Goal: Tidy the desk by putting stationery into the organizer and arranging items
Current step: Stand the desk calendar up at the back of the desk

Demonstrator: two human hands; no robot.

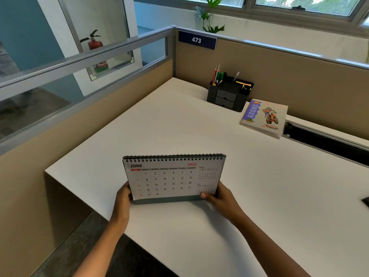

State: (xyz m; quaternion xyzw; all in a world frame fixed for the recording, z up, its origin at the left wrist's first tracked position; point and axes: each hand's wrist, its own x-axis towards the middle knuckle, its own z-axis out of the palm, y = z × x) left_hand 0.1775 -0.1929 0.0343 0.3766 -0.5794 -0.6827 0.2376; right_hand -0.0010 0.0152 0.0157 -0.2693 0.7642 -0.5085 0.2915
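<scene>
Left hand [122,200], right hand [221,198] gripping calendar [171,178], desk [179,116], partition [279,76]

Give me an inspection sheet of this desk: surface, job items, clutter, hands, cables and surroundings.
Surface: white desk in a cubicle corner.
Job's things: desk calendar upright near the front edge, showing June 2026; black organizer at the back, holding pens; notebook lying flat to its right.
Clutter: dark object, cut off at the right edge, cannot be identified.
Hands: left hand and right hand grip the desk calendar's lower corners.
Cables: nothing seen; an open black slot runs along the back right.
Surroundings: beige partition with sign reading 473; fire extinguisher behind glass; plant near the window.
</scene>
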